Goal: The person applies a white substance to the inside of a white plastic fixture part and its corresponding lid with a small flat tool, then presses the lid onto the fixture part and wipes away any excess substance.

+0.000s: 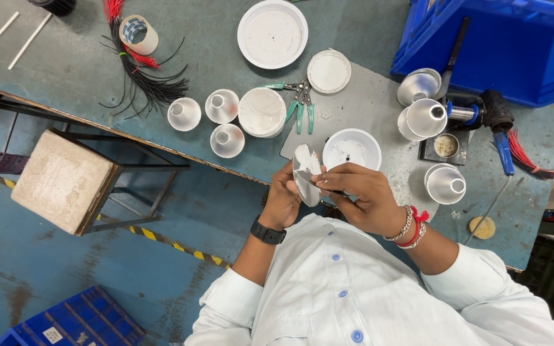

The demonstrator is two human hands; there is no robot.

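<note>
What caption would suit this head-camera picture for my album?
Both hands, left hand and right hand, hold a thin white disc above a grey workbench strewn with reflector cups.

The left hand (281,200) sits mostly behind the silvery reflector disc (305,174) it holds, so its fingertips cannot be seen, and the right hand (361,195) covers the disc's lower edge and whatever small part its fingers pinch there. The blue crate (508,45) is cut off by the top and right edges, another blue crate (78,323) by the bottom edge. The contents of the small tin (445,145) on the bench are too small to tell
</note>
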